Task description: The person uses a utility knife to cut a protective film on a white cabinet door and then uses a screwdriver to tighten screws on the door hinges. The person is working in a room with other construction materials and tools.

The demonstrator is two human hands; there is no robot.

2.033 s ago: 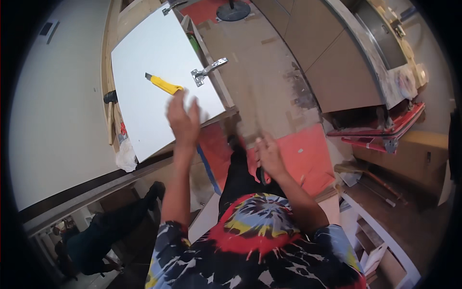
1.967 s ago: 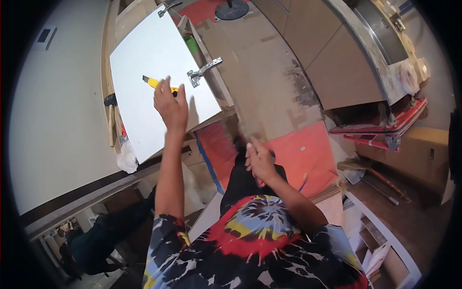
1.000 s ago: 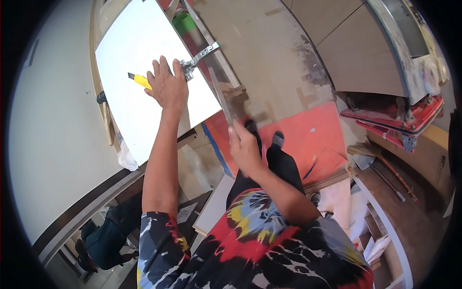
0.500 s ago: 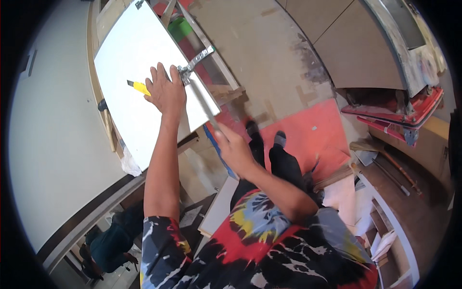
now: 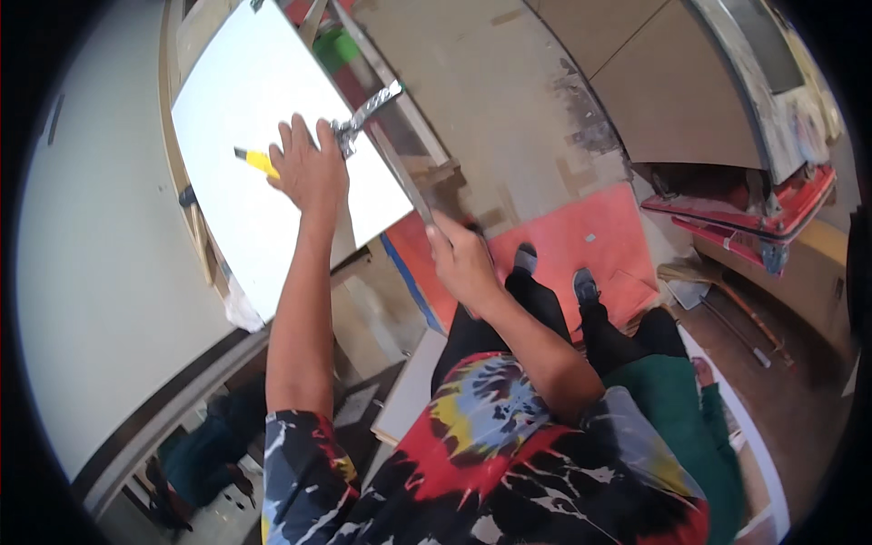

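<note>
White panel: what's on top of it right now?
On the white panel lies the left hand, covering most of a yellow utility knife; only its yellow end shows. A metal straightedge runs along the panel's edge, its lower end in the right hand.

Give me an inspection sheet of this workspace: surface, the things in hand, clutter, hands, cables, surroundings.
Surface: white panel, tilted, resting on a wooden frame.
Things in hand: yellow utility knife on the panel; long metal straightedge along the panel's right edge.
Clutter: metal clamp at the panel's edge; green object beyond it.
Hands: left hand flat on the panel, over the knife; right hand grips the straightedge's near end.
Cables: nothing seen.
Surroundings: red floor mat under the person's shoes; red machine at right.
</note>
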